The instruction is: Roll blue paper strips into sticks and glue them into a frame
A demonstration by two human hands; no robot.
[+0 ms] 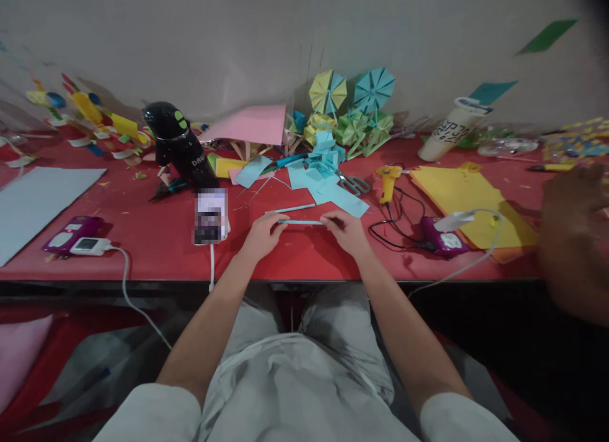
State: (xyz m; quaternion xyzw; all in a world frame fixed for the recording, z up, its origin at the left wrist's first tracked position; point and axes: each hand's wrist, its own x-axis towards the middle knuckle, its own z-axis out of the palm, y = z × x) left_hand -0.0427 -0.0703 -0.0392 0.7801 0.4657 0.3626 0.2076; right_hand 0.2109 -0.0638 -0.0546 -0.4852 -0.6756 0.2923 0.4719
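Between my two hands stretches a thin light blue rolled paper stick (301, 222), lying level just above the red table (309, 255). My left hand (267, 233) pinches its left end, and my right hand (343, 229) pinches the right end. A second light blue paper stick (297, 208) rests on the table just beyond, slightly slanted. Past my right hand lie light blue paper sheets (345, 200), with a pair of grey-handled scissors (356, 184) beside them.
A yellow glue gun (389, 181) with a black cord and purple power socket (445, 239) stands right, near yellow paper (464, 195). Left are a phone (210, 217) and black bottle (179, 144). Paper flowers (374, 90) stand behind. Another person's arm (571, 252) reaches in at right.
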